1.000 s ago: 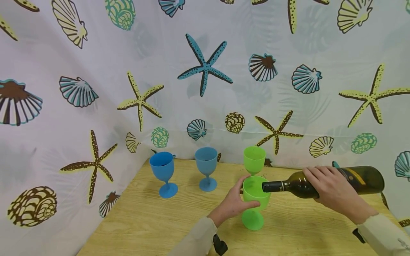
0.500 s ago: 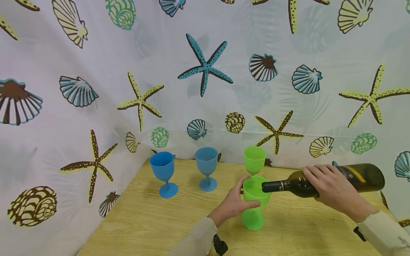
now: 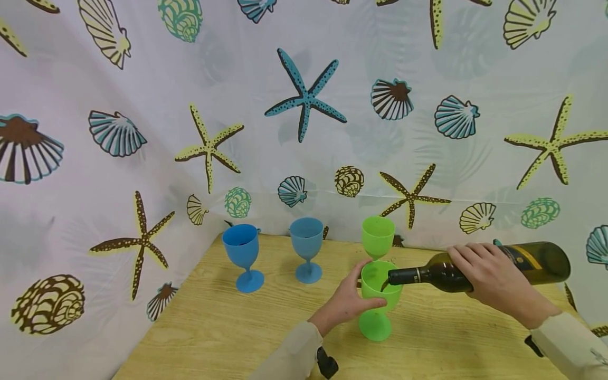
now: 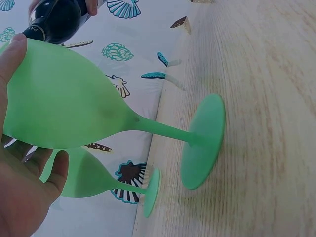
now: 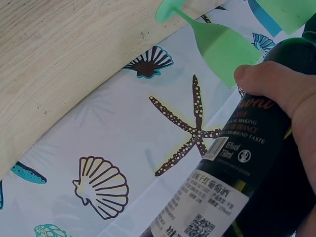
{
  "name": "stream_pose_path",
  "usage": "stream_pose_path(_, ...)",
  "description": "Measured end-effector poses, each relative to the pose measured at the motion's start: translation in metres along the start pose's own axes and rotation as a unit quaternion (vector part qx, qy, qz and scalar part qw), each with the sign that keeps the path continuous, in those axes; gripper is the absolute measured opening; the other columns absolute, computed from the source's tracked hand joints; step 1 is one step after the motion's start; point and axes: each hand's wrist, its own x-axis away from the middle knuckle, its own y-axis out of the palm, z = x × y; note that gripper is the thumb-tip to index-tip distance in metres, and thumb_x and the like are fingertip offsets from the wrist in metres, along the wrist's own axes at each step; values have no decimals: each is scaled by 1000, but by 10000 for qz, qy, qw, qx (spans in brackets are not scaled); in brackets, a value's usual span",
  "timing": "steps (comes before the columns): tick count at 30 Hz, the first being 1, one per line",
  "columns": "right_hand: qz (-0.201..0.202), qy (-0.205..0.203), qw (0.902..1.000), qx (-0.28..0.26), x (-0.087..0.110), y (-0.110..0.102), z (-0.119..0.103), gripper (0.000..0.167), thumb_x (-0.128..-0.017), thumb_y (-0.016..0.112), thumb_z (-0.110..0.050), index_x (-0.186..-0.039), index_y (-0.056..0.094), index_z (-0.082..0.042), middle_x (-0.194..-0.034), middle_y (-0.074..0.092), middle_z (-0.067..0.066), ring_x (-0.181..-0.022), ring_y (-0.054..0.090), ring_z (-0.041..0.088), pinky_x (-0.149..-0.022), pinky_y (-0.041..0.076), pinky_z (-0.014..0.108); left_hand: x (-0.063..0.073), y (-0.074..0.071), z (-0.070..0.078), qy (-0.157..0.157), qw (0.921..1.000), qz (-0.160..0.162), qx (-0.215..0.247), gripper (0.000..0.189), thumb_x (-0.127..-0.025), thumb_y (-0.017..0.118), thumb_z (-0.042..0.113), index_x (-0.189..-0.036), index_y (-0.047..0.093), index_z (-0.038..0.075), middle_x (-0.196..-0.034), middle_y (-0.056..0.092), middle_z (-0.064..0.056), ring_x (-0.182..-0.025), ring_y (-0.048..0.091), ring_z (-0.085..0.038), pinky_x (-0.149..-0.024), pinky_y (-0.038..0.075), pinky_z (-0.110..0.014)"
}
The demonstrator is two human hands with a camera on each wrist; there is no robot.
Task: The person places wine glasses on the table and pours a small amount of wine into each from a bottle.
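My left hand (image 3: 349, 301) holds the bowl of the nearer green goblet (image 3: 378, 291), fingers and thumb around its sides. The left wrist view shows that goblet's stem and round foot at the tabletop. My right hand (image 3: 494, 279) grips a dark wine bottle (image 3: 444, 274) by its body, tipped nearly level with the neck to the left. Its mouth is over the goblet's bowl, and a thin dark stream of liquid (image 3: 384, 285) runs from it into the goblet. Printed labels on the bottle (image 5: 237, 163) face the right wrist camera. The liquid level inside is not visible.
A second green goblet (image 3: 378, 237) stands right behind the held one. To the left are a light blue goblet (image 3: 306, 240) and a darker blue goblet (image 3: 241, 250), with something dark inside the darker one. The wooden table (image 3: 247, 332) meets a shell-patterned cloth (image 3: 332, 153) behind and at the left.
The bottle's base end has risen slightly, and a dark stream now shows at its mouth where none was visible before. The left hand and goblet have kept their place.
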Motion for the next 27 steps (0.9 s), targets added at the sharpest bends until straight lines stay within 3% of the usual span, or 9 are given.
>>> stream_pose_path(27, -71, 27, 10000, 37, 0, -1, 1, 98, -37, 96, -25, -119, 54, 6, -106, 60, 21, -91, 58, 38, -76, 46, 51, 0, 1, 0, -23, 10000, 44, -77, 84, -81, 77, 31, -147, 25, 26, -133, 46, 9, -120, 45, -12, -95, 40, -38)
